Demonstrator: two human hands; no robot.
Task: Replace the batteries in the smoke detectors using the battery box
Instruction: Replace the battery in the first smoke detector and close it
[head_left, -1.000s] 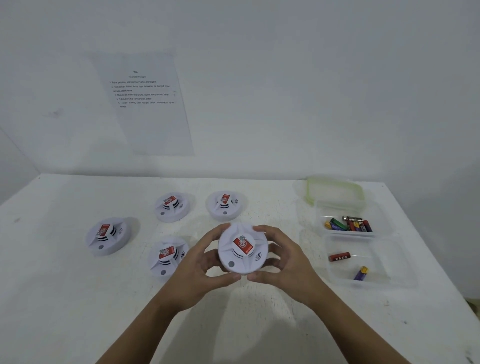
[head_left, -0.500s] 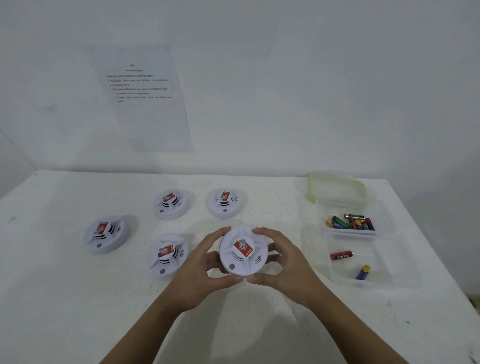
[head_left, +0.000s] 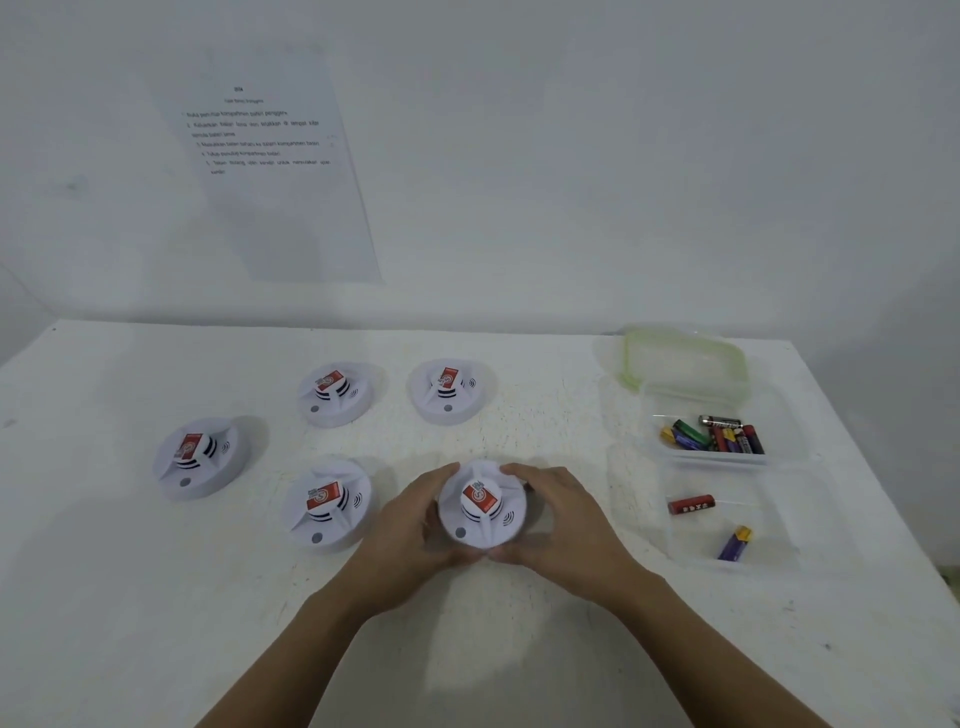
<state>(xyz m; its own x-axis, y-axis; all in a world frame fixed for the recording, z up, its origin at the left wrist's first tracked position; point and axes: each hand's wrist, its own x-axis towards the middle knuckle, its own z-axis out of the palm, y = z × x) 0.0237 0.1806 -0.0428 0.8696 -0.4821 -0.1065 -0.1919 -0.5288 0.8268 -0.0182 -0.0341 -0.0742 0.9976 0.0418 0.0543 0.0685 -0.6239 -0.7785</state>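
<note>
The left hand and right hand grip one detector from opposite sides, fingers curled round its rim and thumbs nearly meeting on the near side. It sits mid-table, red label up; whether it touches the table cannot be told.

Four spare detectors lie to its left and toward the back edge.

Along the right edge:
- back box, holding mixed batteries
- front box, holding a red battery and a purple battery, well apart
- lid, behind the back box
</note>
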